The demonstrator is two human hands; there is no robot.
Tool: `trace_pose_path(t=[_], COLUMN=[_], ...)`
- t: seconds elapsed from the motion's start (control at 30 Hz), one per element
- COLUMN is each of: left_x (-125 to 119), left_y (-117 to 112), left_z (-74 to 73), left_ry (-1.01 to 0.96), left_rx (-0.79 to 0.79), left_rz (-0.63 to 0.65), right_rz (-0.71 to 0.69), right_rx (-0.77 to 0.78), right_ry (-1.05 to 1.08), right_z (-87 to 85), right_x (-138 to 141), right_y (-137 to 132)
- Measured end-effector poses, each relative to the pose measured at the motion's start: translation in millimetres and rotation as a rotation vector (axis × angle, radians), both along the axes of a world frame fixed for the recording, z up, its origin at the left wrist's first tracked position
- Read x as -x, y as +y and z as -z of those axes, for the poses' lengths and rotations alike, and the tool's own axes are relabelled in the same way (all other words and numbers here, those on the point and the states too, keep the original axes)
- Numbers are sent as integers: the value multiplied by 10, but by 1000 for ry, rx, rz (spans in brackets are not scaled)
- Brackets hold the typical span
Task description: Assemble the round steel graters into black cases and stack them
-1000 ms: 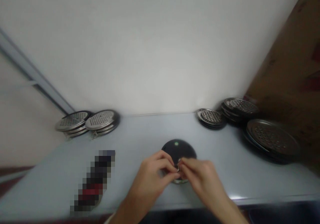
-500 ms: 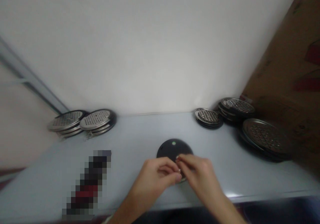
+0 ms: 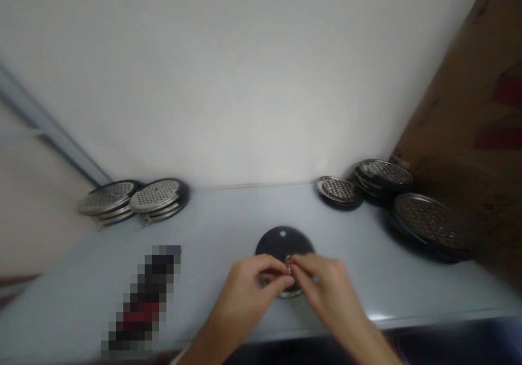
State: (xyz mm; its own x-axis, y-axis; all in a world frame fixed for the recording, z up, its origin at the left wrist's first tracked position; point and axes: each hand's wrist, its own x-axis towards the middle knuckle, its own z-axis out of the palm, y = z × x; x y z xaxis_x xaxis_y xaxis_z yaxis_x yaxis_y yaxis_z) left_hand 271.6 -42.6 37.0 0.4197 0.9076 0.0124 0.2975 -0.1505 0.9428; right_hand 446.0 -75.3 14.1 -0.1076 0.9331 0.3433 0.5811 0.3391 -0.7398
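Note:
A round black disc [image 3: 272, 243] lies on the table, with a pale green spot near its far edge. Over its near half my two hands meet. My left hand [image 3: 258, 286] is closed in a pinch, its thumb and fingertips on a small shiny metal piece [image 3: 289, 267]. From the other side my right hand [image 3: 326, 278] pinches the same piece, or a part linked to it. The metal is too small and blurred to name its kind. My fingers hide part of it and of the disc.
Perforated metal grater discs are stacked at the back left [image 3: 157, 193]. More rough grater discs stand at the back right [image 3: 336, 189] and right [image 3: 432, 223]. A pixelated dark object [image 3: 142, 299] lies at left on the table. A cardboard box [image 3: 460, 136] borders the right side.
The fingertips of my left hand have shifted slightly up and left, and the metal piece shows more between my hands. The disc and stacks have stayed put.

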Motion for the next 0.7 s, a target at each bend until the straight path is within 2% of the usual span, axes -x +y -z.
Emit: trace_pose_path(t=[0.4,0.57,0.7], left_x=[26,25,26], left_y=[-46,-44,-41], left_z=[-32,-98,-115], left_ry=[251,290,270], left_rx=[-178,-136,-70], left_rz=[76,116,96], right_rz=[-20,-51,-57], right_rx=[-35,-36,-42], right_ry=[-213,-294,-325], right_z=[62,58,76], right_x=[54,72,75], right_y=[-55,-66,-67])
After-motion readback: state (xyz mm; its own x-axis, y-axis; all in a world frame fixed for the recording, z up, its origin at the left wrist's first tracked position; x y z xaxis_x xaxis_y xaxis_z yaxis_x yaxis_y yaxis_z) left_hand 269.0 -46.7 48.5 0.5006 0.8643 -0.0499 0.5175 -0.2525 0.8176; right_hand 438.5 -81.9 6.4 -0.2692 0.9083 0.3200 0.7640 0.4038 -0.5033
